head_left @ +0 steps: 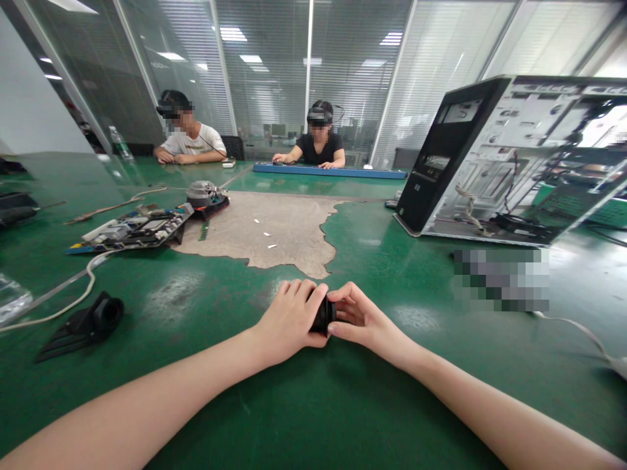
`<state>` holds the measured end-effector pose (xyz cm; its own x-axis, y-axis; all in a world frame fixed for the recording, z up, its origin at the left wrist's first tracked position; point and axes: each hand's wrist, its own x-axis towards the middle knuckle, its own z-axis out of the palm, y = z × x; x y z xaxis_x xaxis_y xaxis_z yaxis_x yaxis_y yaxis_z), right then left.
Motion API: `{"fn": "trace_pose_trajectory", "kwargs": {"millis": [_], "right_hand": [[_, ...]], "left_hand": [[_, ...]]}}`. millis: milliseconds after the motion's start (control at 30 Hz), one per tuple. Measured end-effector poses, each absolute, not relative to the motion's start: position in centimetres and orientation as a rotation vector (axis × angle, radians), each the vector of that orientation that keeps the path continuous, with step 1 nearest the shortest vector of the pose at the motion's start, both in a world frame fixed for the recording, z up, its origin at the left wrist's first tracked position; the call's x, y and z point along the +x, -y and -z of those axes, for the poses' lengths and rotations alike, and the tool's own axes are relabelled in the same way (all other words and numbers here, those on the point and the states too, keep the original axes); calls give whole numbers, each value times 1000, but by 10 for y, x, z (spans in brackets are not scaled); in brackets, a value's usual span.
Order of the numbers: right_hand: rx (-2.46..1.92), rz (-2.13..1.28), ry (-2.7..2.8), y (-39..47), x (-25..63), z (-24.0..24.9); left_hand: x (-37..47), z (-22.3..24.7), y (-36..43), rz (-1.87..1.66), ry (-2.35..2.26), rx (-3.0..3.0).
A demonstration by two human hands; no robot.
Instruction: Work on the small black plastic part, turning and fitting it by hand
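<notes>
Close to the middle of the green table [274, 405], both hands meet at a small black cylindrical object [324, 316] with a rim on its right side. My left hand [290, 320] is wrapped over its left part and hides much of it. From the right, my right hand [365, 320] pinches the rim between thumb and fingers. The exact kind of the object does not show. Off to the left lies a black plastic part with a round opening [100, 316] and a flat slatted base.
A circuit board [142, 225] and a CPU cooler [206, 194] sit at back left beside a bare worn patch [274, 228]. An opened computer case [455, 163] stands at right. Cables [91, 274] cross the left. Two people wearing headsets sit opposite, near a long blue bar [328, 171].
</notes>
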<state>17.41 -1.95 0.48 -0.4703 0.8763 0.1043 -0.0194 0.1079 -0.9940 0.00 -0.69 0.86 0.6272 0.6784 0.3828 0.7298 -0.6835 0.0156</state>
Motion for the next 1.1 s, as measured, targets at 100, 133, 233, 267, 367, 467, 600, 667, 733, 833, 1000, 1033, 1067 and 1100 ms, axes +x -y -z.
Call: {"fn": "trace_pose_trajectory", "kwargs": {"millis": [100, 133, 233, 267, 367, 467, 600, 667, 733, 833, 1000, 1033, 1067, 1100], "right_hand": [[-861, -1501, 1556, 20, 172, -6], [-854, -1508, 1543, 20, 171, -7], [-864, -1497, 1523, 19, 170, -9], [-877, -1495, 1523, 18, 169, -9], [-906, -1499, 1558, 18, 170, -8], [-885, -1447, 1624, 19, 172, -6], [-877, -1426, 1636, 20, 173, -6], [-888, -1456, 1591, 21, 173, -7], [-887, -1489, 1554, 20, 172, -8], [-888, -1482, 1541, 20, 170, -9], [-932, -1403, 1558, 20, 169, -6], [-928, -1393, 1555, 20, 168, -6], [-914, -1385, 1548, 21, 168, -6], [-894, -1379, 1538, 21, 168, -6]], "left_hand": [[1, -8, 7, 553, 1174, -2696], [1, -7, 7, 556, 1172, -2696], [1, -7, 7, 561, 1173, -2696], [1, -7, 6, 560, 1171, -2697], [0, -8, 6, 551, 1171, -2701], [0, -9, 6, 543, 1178, -2715], [-1, -9, 7, 555, 1179, -2722], [-1, -8, 7, 564, 1174, -2718], [0, -8, 7, 578, 1170, -2713], [0, -8, 7, 591, 1173, -2712], [1, -8, 6, 551, 1186, -2708], [1, -8, 6, 543, 1190, -2710], [1, -8, 6, 538, 1199, -2712], [1, -8, 5, 534, 1210, -2716]]}}
